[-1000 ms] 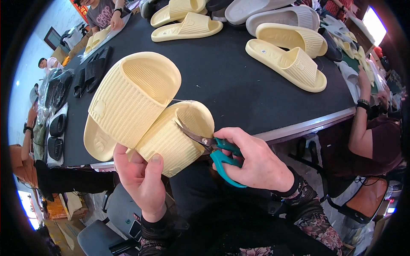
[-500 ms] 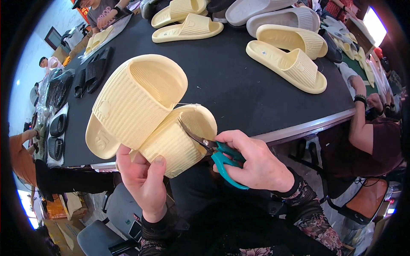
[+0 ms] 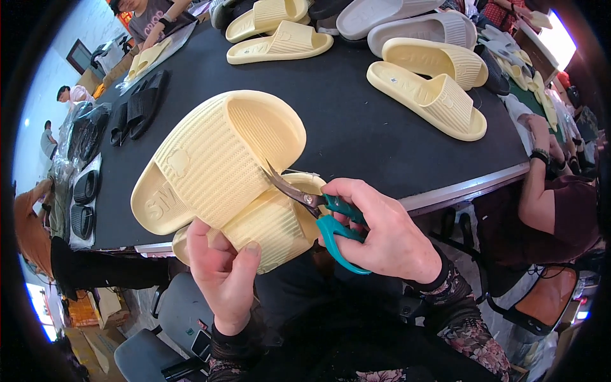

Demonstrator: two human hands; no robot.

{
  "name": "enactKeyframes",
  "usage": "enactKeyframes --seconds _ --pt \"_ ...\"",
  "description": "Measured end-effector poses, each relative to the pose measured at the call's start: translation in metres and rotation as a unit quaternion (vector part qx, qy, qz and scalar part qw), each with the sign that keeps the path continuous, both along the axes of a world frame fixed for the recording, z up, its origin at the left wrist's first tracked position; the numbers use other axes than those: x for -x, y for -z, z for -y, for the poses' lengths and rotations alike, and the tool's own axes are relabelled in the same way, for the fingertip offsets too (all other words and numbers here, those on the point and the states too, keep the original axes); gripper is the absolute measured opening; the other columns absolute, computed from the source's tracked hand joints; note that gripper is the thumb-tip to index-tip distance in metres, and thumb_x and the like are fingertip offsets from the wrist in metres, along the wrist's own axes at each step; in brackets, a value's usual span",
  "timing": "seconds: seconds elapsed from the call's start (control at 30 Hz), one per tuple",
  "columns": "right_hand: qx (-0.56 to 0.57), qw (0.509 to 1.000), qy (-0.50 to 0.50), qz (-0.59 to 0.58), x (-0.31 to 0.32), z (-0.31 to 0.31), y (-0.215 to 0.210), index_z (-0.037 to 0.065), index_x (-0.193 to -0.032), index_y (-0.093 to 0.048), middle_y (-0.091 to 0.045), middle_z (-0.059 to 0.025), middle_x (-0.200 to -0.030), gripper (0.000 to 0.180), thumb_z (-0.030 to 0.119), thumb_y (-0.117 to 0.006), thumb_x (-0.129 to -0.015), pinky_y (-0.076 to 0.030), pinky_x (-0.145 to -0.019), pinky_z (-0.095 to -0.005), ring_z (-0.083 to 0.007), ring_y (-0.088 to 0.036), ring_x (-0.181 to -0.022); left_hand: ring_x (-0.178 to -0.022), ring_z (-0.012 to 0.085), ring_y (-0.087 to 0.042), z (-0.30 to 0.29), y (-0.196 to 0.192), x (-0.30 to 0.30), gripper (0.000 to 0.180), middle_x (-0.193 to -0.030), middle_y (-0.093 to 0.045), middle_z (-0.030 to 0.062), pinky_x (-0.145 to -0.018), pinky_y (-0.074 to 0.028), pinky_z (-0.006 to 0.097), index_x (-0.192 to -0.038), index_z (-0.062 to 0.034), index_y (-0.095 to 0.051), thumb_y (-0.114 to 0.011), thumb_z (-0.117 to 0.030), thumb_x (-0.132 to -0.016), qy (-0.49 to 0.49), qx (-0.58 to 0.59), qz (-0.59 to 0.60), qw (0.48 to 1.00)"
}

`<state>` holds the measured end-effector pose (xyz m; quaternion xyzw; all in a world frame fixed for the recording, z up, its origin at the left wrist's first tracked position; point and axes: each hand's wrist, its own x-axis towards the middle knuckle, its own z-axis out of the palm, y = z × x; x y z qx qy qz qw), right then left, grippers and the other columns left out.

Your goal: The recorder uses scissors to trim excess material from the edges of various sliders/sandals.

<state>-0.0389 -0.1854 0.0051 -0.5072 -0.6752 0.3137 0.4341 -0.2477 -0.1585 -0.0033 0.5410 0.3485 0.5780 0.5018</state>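
Note:
A pair of cream slide slippers hangs over the near edge of the table, held by my left hand [image 3: 226, 274]. Its thumb presses on the strap of the lower slipper [image 3: 267, 232], and the fingers reach behind. The upper slipper [image 3: 210, 159] overlaps the lower one and tilts to the left. In my right hand [image 3: 385, 239] are scissors [image 3: 337, 229] with teal handles and dark curved blades. The blade tips lie slightly apart against the edge of the upper slipper's strap, above the lower slipper. A thin strand shows near the lower slipper's toe end.
On the black table [image 3: 337, 127] lie cream slippers [image 3: 433, 99] at the right, more cream slippers [image 3: 280, 44] at the back, grey slippers [image 3: 423, 35] and black slippers [image 3: 143, 105]. A co-worker's arm [image 3: 538, 172] is at the right edge. A grey chair [image 3: 175, 318] stands lower left.
The slipper pair has shifted right and turned a little, my left hand moving with it. The scissor tips have moved left and up, from the lower slipper to the upper slipper's strap.

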Motion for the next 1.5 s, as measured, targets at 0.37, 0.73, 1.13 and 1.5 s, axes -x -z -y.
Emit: enactKeyframes --seconds 0.37,0.73,1.13,1.5 --pt "0.000 1.000 0.013 -0.010 0.003 -0.005 -0.004 -0.002 -0.114 -0.046 -0.058 -0.0180 -0.098 0.045 0.007 -0.067 -0.075 -0.052 -0.065 -0.0332 -0.0253 -0.064 -0.076 -0.111 0.0254 -0.056 0.002 0.001 0.002 0.058 -0.120 -0.054 0.0216 -0.092 -0.044 0.033 -0.130 0.0051 -0.029 -0.047 0.014 -0.076 0.037 0.000 -0.021 0.999" --pt "0.030 0.999 0.028 -0.010 0.002 -0.010 -0.015 -0.001 -0.112 -0.051 -0.060 -0.0098 -0.094 0.042 0.004 -0.071 -0.075 -0.050 -0.074 -0.0252 -0.0125 -0.062 -0.081 -0.110 0.0239 -0.056 0.005 0.007 0.005 0.056 -0.120 -0.055 0.0210 -0.092 -0.043 0.032 -0.130 0.0051 -0.029 -0.048 0.015 -0.078 0.071 0.007 -0.042 0.997" --pt "-0.026 0.999 0.026 0.007 0.000 -0.012 -0.009 0.000 -0.110 -0.048 -0.060 -0.0147 -0.084 0.039 0.006 -0.064 -0.076 -0.049 -0.063 -0.0337 -0.0245 -0.063 -0.072 -0.105 0.0233 -0.059 0.005 0.011 0.006 0.054 -0.114 -0.058 0.0194 -0.089 -0.046 0.031 -0.128 0.0056 -0.032 -0.049 0.015 -0.078 0.060 0.012 -0.053 0.997" --pt "0.015 0.998 0.056 -0.034 0.002 -0.010 -0.014 0.001 -0.115 -0.050 -0.059 -0.0060 -0.094 0.045 0.000 -0.070 -0.075 -0.049 -0.070 -0.0233 -0.0090 -0.057 -0.080 -0.106 0.0234 -0.059 0.007 0.014 0.009 0.052 -0.115 -0.058 0.0193 -0.089 -0.045 0.031 -0.127 0.0054 -0.035 -0.050 0.015 -0.078 0.061 0.012 -0.053 0.997"
